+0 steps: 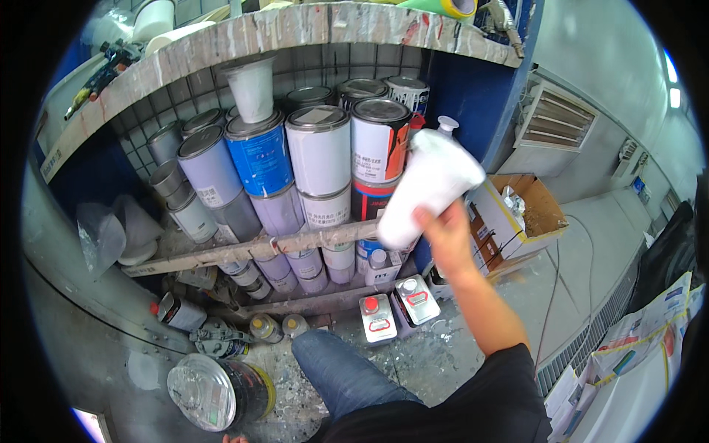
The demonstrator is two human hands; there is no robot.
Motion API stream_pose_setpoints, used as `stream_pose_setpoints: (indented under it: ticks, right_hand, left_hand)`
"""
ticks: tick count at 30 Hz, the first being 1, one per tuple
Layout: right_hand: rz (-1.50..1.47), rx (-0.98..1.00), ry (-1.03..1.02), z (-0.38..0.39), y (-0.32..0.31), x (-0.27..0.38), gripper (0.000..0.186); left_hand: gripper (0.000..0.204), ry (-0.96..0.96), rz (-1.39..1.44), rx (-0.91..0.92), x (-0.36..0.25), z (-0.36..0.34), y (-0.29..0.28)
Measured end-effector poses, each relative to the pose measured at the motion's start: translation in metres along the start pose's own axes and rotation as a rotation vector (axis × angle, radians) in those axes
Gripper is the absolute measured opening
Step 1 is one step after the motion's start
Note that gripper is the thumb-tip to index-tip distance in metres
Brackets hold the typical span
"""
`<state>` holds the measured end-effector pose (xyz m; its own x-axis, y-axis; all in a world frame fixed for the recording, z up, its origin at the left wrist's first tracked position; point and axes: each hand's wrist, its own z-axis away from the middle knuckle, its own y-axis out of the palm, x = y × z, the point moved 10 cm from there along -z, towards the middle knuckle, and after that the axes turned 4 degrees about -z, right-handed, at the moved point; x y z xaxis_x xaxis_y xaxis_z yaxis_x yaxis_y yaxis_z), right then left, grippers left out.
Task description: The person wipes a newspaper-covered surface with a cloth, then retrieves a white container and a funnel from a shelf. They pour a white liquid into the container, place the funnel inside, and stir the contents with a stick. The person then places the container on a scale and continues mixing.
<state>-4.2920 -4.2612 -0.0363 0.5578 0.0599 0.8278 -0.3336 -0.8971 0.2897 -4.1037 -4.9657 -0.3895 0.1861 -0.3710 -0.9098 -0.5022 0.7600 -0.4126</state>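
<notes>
My right hand is wrapped round the lower part of a white tapered plastic cup. The cup is tilted, its wide end up and to the right, in front of the shelf. Behind it stand paint cans, among them a white and orange can and a plain white can. Another white cup stands upright on a blue can. Of my left hand, only a few fingertips show at the bottom edge, beside a large round drum; its grip is hidden.
A paint-splashed worktop overhangs the shelf, with a spray gun at its right end. Rectangular tins and small bottles stand on the stained floor. To the right are an open cardboard box and a cable.
</notes>
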Motion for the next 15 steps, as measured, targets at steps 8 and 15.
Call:
stream_pose_setpoints:
  ticks: [8,15]
  right_hand:
    - [0.233,-0.188,-0.238,-0.12,-0.078,0.075,0.048]
    - [0.329,-0.159,-0.156,-0.161,-0.075,0.044,0.049]
  left_hand:
    - [0.051,-0.009,0.016,0.095,-0.006,-0.009,0.041]
    - [0.052,-0.048,0.059,0.147,0.001,-0.003,0.064]
